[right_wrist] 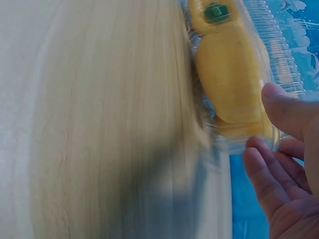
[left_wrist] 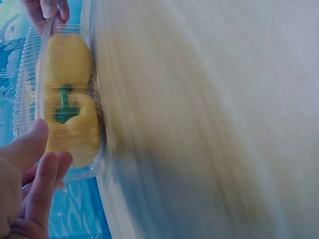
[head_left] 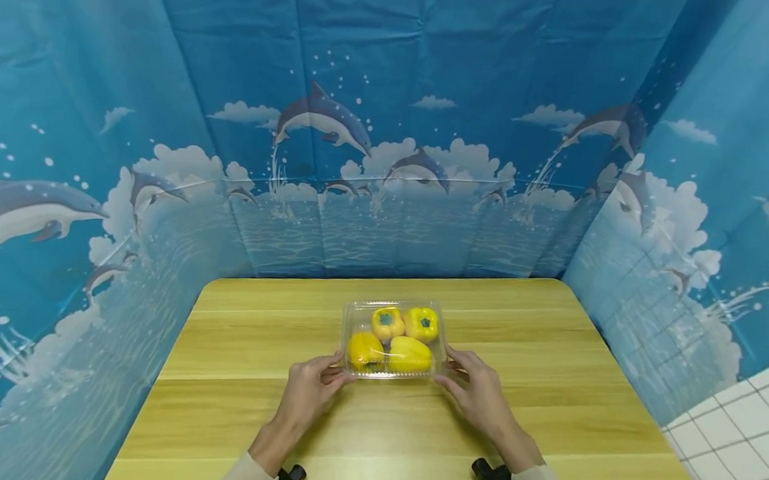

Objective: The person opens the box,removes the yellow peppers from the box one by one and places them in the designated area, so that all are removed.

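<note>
A clear plastic clamshell box (head_left: 386,374) is over the middle of the wooden table, with several yellow bell peppers inside. In the head view, two peppers with green stems, a left one (head_left: 388,323) and a right one (head_left: 422,323), sit at the back. A rounder orange-yellow pepper (head_left: 365,350) and a longer pepper (head_left: 409,354) fill the front. My left hand (head_left: 308,393) pinches the box's rim at the front left corner, thumb on the near side. At the opposite front corner, my right hand (head_left: 477,395) grips the rim between thumb and fingers.
The wooden table (head_left: 391,424) has rounded far corners. Blue curtains (head_left: 385,233) printed with dolphins and waves hang round its back and sides. White tiles (head_left: 734,436) show at the lower right. Dark wrist mounts, left (head_left: 292,477) and right (head_left: 491,474), are near the sleeves.
</note>
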### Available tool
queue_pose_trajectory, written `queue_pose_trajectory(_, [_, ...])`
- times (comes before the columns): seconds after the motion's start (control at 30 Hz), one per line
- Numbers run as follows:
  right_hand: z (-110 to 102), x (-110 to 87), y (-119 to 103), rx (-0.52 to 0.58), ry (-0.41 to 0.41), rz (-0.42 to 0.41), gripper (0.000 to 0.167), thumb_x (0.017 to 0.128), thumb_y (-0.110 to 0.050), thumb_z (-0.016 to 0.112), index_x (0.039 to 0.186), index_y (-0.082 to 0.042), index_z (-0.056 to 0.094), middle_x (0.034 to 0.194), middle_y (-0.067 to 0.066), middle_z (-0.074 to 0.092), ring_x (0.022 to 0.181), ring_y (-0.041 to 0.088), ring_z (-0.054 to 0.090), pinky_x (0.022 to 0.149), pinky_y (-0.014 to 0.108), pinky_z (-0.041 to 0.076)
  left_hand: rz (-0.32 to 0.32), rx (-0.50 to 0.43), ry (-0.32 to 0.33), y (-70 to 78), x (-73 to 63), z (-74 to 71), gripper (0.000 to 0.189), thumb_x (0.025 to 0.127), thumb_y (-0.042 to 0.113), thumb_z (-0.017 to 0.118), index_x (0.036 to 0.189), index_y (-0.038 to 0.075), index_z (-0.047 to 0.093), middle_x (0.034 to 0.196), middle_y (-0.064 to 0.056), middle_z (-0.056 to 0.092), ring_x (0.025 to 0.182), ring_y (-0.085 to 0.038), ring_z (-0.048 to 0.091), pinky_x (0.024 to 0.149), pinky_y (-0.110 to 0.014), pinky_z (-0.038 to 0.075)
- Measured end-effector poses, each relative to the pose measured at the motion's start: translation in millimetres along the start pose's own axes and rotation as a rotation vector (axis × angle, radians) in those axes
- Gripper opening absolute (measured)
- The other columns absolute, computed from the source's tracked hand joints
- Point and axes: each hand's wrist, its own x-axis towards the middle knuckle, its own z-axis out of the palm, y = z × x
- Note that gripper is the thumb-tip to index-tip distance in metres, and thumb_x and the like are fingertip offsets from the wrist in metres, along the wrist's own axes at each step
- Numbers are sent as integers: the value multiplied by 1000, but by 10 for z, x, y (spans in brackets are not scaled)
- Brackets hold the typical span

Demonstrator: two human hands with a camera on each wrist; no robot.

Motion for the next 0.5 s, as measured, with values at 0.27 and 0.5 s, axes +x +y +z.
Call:
queue_pose_trajectory(0.27, [-44, -98, -79, 13, -52, 60, 59, 95, -10, 98, 146, 6, 74, 127, 14, 79, 112, 29, 85, 99, 34, 74, -31, -7, -5, 33, -140, -76, 47, 90, -1, 97, 132, -12, 81, 126, -31, 84, 97, -36, 91, 79, -16, 70])
queue_pose_trajectory(0.5, [-79, -178, -142, 48, -63, 76, 57, 95, -13, 98, 144, 4, 75, 127, 13, 79, 112, 28, 86, 98, 34, 74, -47, -20, -12, 74, -252, -130, 46, 88, -2, 98, 130, -10, 82, 127, -28, 85, 97, -34, 91, 80, -16, 70])
